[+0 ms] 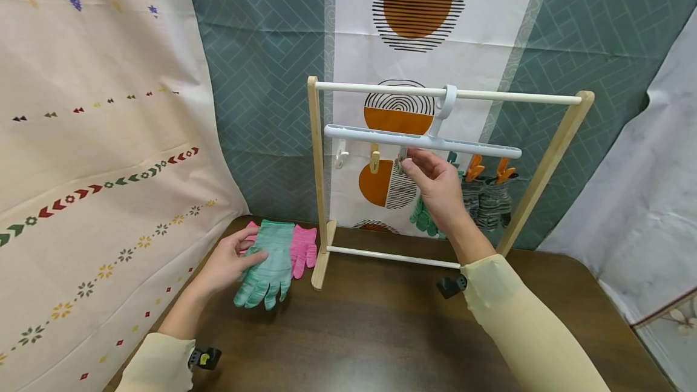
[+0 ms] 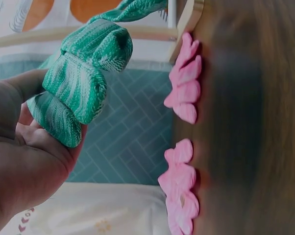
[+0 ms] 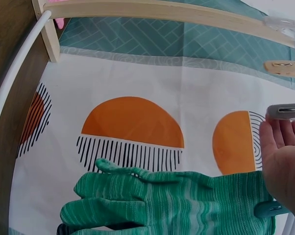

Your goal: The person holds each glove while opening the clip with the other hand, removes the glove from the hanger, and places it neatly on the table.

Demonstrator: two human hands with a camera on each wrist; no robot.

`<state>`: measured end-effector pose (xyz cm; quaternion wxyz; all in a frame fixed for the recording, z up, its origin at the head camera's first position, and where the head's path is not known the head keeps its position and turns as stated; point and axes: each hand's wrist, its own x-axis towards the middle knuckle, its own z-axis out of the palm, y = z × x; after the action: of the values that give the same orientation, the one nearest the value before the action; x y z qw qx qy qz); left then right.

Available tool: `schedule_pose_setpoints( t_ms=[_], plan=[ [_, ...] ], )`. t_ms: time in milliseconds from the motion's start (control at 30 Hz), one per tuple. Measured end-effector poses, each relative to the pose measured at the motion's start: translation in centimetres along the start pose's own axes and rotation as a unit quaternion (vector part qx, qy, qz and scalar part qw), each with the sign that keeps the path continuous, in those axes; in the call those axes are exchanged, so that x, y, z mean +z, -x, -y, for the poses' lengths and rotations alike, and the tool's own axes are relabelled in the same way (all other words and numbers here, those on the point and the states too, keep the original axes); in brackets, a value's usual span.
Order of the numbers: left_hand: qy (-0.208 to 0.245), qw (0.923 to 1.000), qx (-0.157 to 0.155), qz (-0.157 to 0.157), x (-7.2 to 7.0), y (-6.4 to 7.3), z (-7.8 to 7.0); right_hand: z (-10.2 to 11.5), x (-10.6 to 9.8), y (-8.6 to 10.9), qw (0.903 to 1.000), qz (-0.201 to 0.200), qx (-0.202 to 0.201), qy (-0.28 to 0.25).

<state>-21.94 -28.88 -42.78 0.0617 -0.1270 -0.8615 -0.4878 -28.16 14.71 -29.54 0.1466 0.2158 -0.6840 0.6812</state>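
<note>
My left hand holds a green striped knit glove between thumb and fingers, its glove fingers hanging downward above the table. My right hand is raised to the pale blue clip hanger, where its thumb and fingers pinch a grey clip near the middle. Beside that hand, another green glove hangs from a teal clip. Farther right, orange clips hold dark grey knit gloves, partly hidden by my right arm. White and cream clips dangle to the left.
A wooden rack with a white top rod carries the hanger. Pink gloves lie at the left rear of the brown table, partly behind the held glove. Patterned cloths hang behind and at the sides.
</note>
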Motion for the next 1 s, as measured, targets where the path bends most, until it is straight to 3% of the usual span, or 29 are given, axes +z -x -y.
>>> schedule_pose_setpoints(
  t_ms=[333, 1000],
  plan=[
    [-0.002, 0.9994, -0.03, 0.015, -1.5, 1.0, 1.1, -0.3, -0.1, 0.4, 0.9997, 0.002, -0.009, 0.021],
    [0.007, 0.9994, -0.014, 0.031, -3.2, 2.0, 3.6, -0.6, -1.9, 3.4, 0.9919, 0.0, -0.039, 0.121]
  ],
)
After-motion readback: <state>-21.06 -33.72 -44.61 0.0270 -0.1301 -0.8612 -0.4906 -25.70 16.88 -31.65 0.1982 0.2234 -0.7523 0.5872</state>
